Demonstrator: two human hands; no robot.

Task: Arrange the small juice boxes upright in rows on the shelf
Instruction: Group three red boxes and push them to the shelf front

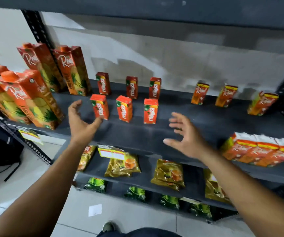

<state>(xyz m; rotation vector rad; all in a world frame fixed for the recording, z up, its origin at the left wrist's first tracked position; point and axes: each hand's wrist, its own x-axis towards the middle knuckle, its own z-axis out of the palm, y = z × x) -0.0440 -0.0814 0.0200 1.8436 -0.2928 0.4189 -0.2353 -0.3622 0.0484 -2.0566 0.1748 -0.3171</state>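
Note:
Several small red Maaza juice boxes stand upright in two rows on the dark shelf (180,108): a back row (132,87) and a front row (124,108). My left hand (81,123) is open, its thumb touching the bottom of the front-left box (99,106). Over the shelf's front edge hovers my right hand (186,137), open and empty, right of the front-right box (150,111). Three small Real boxes (225,96) stand spaced along the back right. A wrapped pack of small Real boxes (261,149) lies at the front right.
Tall Real pineapple cartons (33,98) stand at the shelf's left end, two more (69,71) behind them. Lower shelves hold golden tea pouches (169,175) and green packets (136,193). Black perforated uprights (35,33) frame the rack. A shelf board runs overhead.

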